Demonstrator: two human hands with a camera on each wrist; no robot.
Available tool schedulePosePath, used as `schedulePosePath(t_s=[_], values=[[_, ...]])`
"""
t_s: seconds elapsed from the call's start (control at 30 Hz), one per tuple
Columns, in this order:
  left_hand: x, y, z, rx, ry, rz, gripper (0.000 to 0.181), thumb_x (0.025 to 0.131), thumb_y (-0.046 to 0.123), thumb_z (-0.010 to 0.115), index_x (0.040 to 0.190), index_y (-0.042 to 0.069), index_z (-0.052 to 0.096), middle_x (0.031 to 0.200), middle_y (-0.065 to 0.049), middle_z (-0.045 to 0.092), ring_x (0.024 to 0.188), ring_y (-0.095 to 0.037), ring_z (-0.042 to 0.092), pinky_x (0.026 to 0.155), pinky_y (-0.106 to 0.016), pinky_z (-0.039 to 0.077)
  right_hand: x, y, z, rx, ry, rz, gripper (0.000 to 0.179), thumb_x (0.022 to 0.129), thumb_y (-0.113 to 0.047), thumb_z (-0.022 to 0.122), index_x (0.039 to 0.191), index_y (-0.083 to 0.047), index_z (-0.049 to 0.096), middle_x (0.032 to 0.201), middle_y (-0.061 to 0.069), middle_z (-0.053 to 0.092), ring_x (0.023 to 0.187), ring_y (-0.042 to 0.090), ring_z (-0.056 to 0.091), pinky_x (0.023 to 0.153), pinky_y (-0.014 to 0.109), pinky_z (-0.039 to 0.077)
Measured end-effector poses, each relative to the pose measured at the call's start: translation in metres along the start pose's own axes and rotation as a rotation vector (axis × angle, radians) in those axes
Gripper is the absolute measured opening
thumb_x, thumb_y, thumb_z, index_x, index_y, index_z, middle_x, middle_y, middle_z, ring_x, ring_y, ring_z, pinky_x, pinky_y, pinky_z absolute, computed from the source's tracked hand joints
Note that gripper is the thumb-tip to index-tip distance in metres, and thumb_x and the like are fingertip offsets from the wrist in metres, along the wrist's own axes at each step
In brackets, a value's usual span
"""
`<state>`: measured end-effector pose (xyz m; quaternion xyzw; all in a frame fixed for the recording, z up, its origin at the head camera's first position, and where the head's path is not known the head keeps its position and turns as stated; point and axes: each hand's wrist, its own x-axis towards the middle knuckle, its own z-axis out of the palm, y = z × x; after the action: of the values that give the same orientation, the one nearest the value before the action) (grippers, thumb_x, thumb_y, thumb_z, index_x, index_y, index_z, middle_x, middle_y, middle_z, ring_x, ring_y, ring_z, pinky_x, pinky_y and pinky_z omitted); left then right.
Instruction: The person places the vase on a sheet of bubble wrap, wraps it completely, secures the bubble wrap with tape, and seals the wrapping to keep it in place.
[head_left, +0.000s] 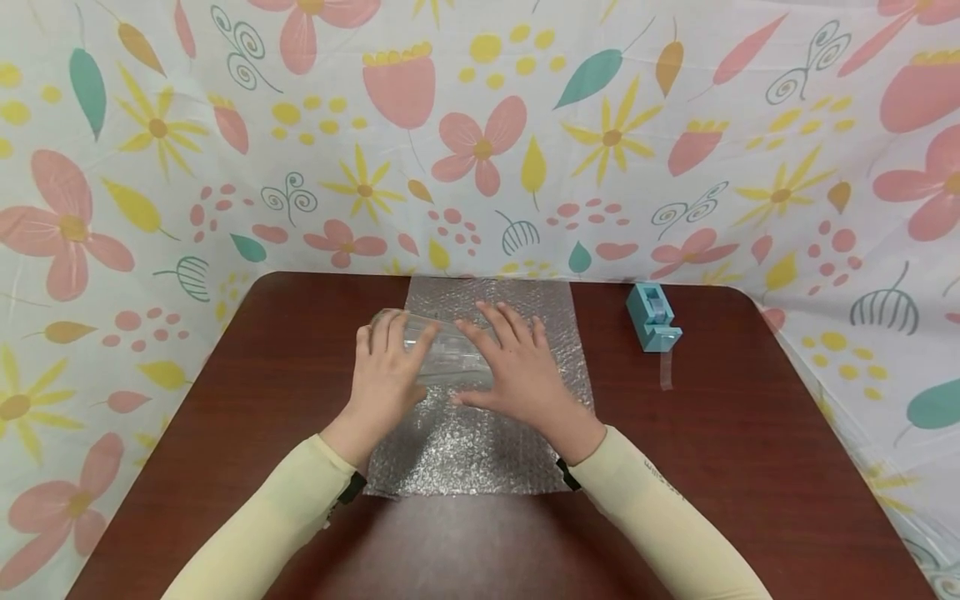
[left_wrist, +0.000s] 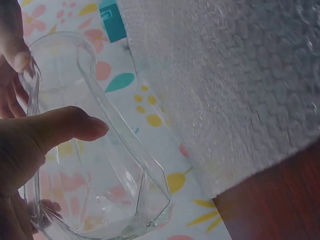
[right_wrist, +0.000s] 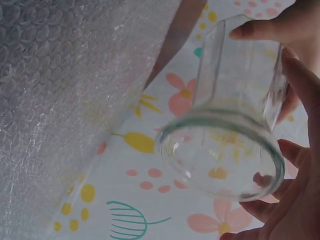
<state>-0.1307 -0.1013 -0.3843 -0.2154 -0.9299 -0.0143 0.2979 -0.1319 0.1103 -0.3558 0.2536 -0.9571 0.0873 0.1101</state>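
Observation:
A clear glass vase with a faceted body and round rim lies on its side over a sheet of bubble wrap. My left hand grips the base end, its thumb across the glass in the left wrist view. At the rim end is my right hand, fingers spread and fairly straight, fingertips right at the rim in the right wrist view. That view shows the open mouth of the vase facing the right hand.
On the brown table, right of the bubble wrap, stands a light blue tape dispenser. A strip of clear tape hangs from its front onto the table. Behind the table's far edge hangs a flower-patterned cloth.

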Motion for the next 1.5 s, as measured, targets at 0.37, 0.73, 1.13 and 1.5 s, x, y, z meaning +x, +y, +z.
schedulePosePath(t_s=[0.37,0.73,1.13,1.5], values=[[0.008,0.013,0.004,0.005,-0.028,0.029,0.097,0.054,0.026,0.102,0.137,0.019,0.052,0.137,-0.024,0.053,0.129,-0.039,0.052,0.099,-0.061,0.046,-0.002,0.005,0.010,-0.093,0.021,0.006,0.101,0.070,-0.058,0.088,0.155,-0.026,0.043,0.165,0.010,0.037,0.151,0.039,0.036,0.119,0.070,0.030],[0.010,0.025,0.014,0.035,-0.040,0.042,0.091,0.059,0.025,0.100,0.137,0.023,0.053,0.138,-0.022,0.054,0.130,-0.037,0.053,0.094,-0.063,0.046,-0.008,0.008,0.022,-0.232,0.102,-0.024,0.095,0.071,-0.050,0.090,0.149,-0.020,0.046,0.145,0.013,0.058,0.131,0.036,0.057,0.113,0.061,0.043],[0.011,0.029,0.020,0.035,-0.019,0.065,0.085,0.062,0.025,0.097,0.137,0.024,0.055,0.135,-0.020,0.055,0.129,-0.037,0.052,0.090,-0.060,0.048,-0.012,0.019,0.035,-0.222,0.192,-0.066,0.094,0.068,-0.041,0.094,0.147,-0.019,0.048,0.136,0.012,0.060,0.123,0.035,0.060,0.109,0.057,0.048],[0.012,0.021,0.019,0.090,-0.037,0.145,0.103,0.059,0.049,0.098,0.147,0.027,0.049,0.139,-0.016,0.056,0.132,-0.033,0.053,0.095,-0.058,0.051,-0.012,0.030,0.034,-0.225,0.230,-0.107,0.091,0.065,-0.044,0.096,0.142,-0.017,0.055,0.133,0.013,0.065,0.119,0.035,0.063,0.104,0.054,0.051]])
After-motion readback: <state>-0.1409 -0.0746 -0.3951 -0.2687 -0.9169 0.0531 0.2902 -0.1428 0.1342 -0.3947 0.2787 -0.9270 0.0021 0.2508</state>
